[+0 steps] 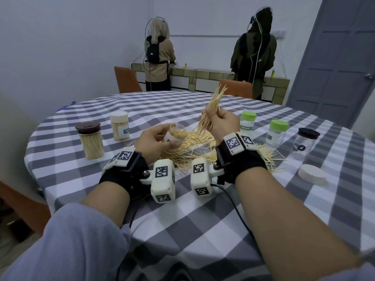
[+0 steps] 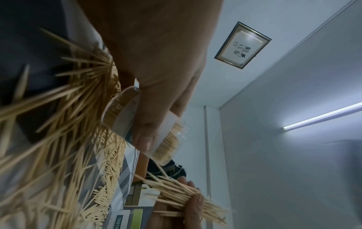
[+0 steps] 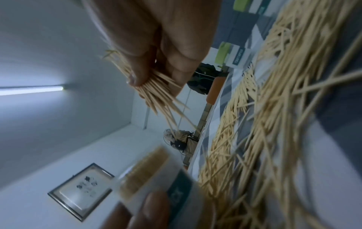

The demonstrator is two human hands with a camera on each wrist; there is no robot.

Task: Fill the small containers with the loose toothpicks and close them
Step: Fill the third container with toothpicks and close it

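The left hand (image 1: 151,141) grips an open clear container (image 1: 175,138), tilted and partly filled with toothpicks, just above the loose toothpick pile (image 1: 203,145) on the checked desk (image 1: 203,220). The right hand (image 1: 222,123) clutches a bundle of toothpicks (image 1: 213,104), fanned upward beside the container. To the left stand two full, capped containers (image 1: 92,140). To the right stand two green-lidded containers (image 1: 248,121) and a dark-lidded jar (image 1: 306,141), apparently empty. A white lid (image 1: 312,174) lies near the right edge.
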